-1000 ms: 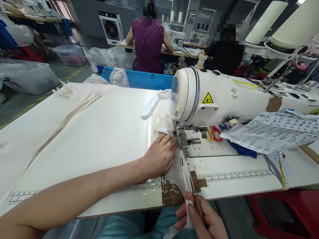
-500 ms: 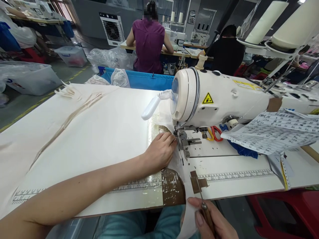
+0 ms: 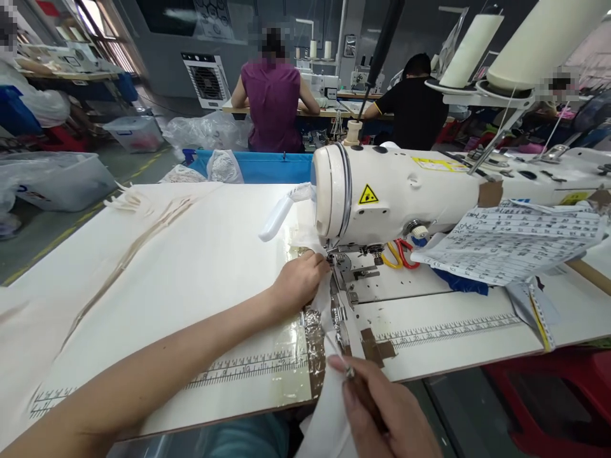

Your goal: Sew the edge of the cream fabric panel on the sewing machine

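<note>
White fabric (image 3: 325,407) is running beneath the sewing machine (image 3: 382,191); the left hand (image 3: 301,280) is pressing it, curled, the right hand (image 3: 382,407) gripping an awl (image 3: 365,394).

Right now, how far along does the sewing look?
Probably partway: some fabric lies beyond the needle area, apparently fed through, though no stitches show. The left hand guides fabric at the machine; the right hand holds a pointed tool. The length hanging toward the lap seems left.
</note>
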Tool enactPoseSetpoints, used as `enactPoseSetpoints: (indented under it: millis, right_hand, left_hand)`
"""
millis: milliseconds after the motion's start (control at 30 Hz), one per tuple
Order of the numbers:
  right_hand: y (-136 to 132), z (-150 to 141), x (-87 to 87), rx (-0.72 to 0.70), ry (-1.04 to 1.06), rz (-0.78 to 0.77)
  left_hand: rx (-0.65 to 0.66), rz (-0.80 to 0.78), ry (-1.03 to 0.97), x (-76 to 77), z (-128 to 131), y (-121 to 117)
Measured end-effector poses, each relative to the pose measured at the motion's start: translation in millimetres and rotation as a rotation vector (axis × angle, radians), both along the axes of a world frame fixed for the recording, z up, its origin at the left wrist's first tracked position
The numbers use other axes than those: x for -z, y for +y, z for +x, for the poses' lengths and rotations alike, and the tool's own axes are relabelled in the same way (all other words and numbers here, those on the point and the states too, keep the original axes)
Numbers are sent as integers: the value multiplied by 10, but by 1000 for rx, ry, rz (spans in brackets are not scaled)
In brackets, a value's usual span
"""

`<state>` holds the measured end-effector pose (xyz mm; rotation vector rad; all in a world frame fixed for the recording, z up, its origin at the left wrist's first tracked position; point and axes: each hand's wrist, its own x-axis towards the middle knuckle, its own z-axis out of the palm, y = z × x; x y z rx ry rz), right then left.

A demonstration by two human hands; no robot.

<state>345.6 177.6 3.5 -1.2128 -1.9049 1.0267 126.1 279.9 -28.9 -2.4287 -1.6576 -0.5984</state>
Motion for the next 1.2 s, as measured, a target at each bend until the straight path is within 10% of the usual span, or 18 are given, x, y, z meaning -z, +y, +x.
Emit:
enactPoseSetpoints:
  millis: [200, 500, 1200]
  right_hand:
    - [396, 73, 390, 67, -293, 310]
    - [688, -232, 412, 84, -407, 698]
    - [757, -299, 445, 74, -405, 707]
  left_hand:
    - [96, 28, -295, 87, -157, 8]
    - [157, 39, -393, 76, -190, 69]
    - [113, 5, -404, 67, -169, 85]
